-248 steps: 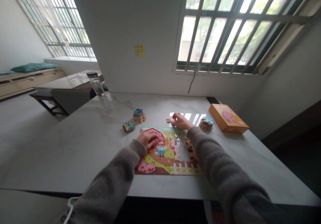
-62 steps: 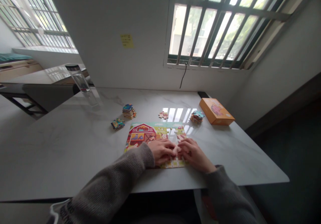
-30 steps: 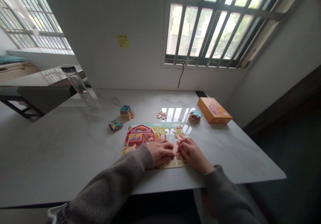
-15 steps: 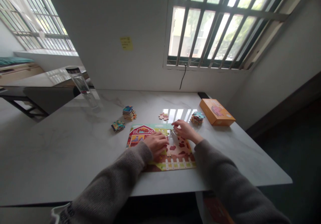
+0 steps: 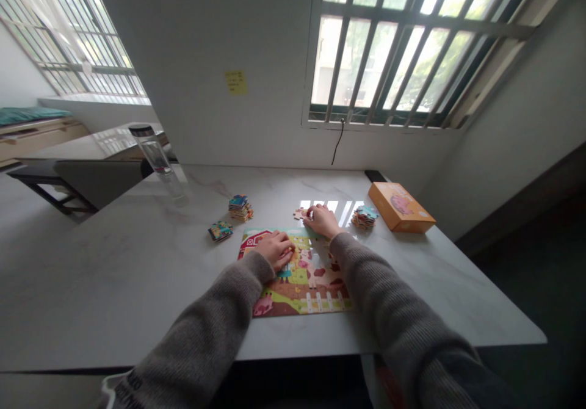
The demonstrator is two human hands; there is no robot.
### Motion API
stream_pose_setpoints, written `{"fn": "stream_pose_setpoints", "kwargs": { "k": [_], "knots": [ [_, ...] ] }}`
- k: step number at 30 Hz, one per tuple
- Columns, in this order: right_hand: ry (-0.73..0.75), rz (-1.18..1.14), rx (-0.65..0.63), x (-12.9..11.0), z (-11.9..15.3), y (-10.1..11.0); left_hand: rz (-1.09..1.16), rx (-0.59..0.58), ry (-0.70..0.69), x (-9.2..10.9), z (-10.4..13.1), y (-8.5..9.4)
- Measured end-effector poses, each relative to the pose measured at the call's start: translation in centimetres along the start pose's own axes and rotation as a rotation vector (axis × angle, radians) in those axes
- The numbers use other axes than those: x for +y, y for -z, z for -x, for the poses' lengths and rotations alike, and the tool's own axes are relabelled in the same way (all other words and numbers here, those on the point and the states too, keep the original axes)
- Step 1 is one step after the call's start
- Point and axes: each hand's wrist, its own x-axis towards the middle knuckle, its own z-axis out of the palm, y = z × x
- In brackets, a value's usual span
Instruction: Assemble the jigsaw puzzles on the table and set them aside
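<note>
Foremost, near the front edge of the counter (image 5: 137,281), lies one puzzle (image 5: 293,290). Left hand (image 5: 274,250): rests on its left part, fingers loosely bent, gripping nothing visible, apparently to steady it. Puzzle face: flat, bright; white fence, brown-patched cow, part-hidden red barn, a gap at upper right. Right hand (image 5: 321,221): beyond its far edge, fingertips at a loose piece (image 5: 299,214); whether pinched, cannot tell. Left stack (image 5: 240,207), right stack (image 5: 365,217): probably set aside for room. Orange box (image 5: 401,206): near the right edge. Clear bottle (image 5: 153,146): far left corner.
</note>
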Motion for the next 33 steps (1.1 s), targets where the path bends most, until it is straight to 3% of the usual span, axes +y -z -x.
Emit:
{"fn": "stream_pose_setpoints", "kwargs": {
  "k": [9,17,25,29,33],
  "knots": [
    [-0.006,-0.029,-0.02,0.1,-0.5,-0.1,-0.002,-0.006,0.004,-0.2,-0.1,0.0],
    [0.015,-0.094,-0.005,-0.1,-0.3,-0.6,0.04,0.071,-0.049,0.6,-0.1,0.3],
    [-0.002,-0.265,-0.003,0.3,-0.9,-0.5,0.049,0.092,-0.073,0.6,0.0,0.2],
    [0.027,-0.409,0.01,0.4,-0.4,-0.2,0.07,0.17,-0.035,0.5,0.0,0.3],
    [0.107,-0.562,0.025,0.3,1.8,1.0,0.068,0.341,0.026,0.6,-0.1,0.7]
  ]
}}
